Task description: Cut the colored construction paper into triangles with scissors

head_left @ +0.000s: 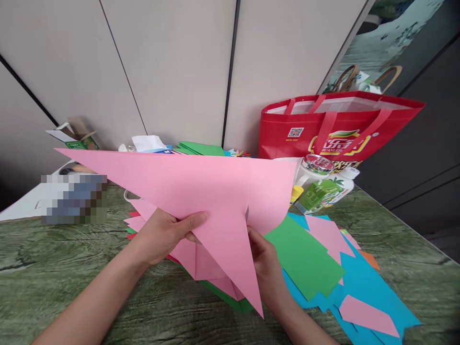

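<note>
A large pink sheet of paper (215, 184) is held up in front of me, with a long point to the left and another hanging down. My left hand (167, 235) grips its lower edge, thumb on the front face. My right hand (264, 263) is closed at the cut edge on the right, its fingers partly behind the sheet. A small grey sliver (247, 213) shows at the top of the cut, perhaps a blade; what the right hand holds is hidden. Below lie folded pink paper pieces (206, 263) over green and red ones.
Blue paper (373, 287), a green sheet (305, 258) and pink scraps (368, 314) lie to the right. Behind stand a red bag (287, 127), a lidded jar (316, 165) and a green carton (318, 194). An opened box (84, 139) is at the back left.
</note>
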Motion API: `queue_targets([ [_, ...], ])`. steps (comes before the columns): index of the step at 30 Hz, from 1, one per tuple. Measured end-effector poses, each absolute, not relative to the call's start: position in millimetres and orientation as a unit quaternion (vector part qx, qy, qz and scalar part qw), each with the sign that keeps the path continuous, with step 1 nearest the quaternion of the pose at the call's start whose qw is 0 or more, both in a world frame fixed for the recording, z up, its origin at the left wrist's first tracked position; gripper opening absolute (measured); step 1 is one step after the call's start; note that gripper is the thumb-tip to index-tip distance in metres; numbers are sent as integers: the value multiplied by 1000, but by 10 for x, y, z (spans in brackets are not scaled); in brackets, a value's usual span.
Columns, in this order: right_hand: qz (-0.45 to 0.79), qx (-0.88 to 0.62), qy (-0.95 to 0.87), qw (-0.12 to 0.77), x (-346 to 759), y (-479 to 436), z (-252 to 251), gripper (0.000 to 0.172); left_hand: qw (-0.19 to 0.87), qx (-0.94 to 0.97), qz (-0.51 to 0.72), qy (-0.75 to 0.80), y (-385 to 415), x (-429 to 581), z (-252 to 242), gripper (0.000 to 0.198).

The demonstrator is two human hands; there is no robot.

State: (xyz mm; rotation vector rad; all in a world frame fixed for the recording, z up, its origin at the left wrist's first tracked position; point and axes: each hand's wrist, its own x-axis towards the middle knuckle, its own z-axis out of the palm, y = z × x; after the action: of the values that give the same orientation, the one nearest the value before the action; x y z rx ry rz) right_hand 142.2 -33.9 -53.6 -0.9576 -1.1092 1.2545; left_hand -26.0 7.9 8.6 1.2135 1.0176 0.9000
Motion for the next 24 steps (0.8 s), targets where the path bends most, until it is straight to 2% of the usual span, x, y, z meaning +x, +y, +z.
queue_targets([
  [18, 549, -400, -461, 572, 1432, -351, -495, 29, 621, 523, 382, 441, 77, -266, 83, 17],
  [24, 546, -396, -462, 576, 1440, -327, -541, 34, 629, 527, 381, 426, 83, -280, 57, 22],
])
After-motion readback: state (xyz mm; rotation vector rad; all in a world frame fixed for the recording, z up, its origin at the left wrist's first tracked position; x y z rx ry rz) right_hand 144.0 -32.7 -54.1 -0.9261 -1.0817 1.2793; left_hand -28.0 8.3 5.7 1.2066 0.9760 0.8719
